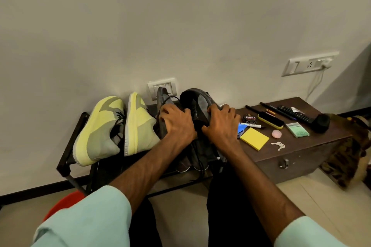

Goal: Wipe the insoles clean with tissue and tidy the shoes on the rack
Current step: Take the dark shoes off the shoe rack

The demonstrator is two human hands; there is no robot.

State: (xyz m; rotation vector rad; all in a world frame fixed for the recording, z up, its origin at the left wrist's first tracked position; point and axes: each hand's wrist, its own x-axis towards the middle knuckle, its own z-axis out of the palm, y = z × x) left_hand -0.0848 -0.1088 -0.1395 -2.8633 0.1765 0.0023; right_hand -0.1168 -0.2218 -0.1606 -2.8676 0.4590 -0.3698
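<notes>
Two dark grey shoes stand toe-up against the wall on the top shelf of a black shoe rack (66, 158). My left hand (176, 124) grips the left grey shoe (163, 98), fingers curled over its side and laces. My right hand (220, 124) grips the right grey shoe (197, 102) along its outer edge. Beside them on the left lean two yellow-green sneakers (96, 132), (138, 126), also toe-up. No tissue shows in view.
A brown wooden cabinet (301, 152) right of the rack carries a polish tin (249, 118), a shoe brush (270, 120), yellow sticky notes (254, 138), keys (278, 145), a remote (295, 114) and a marker. More shoes sit on the lower shelf. A red tub (64, 204) stands on the floor at left.
</notes>
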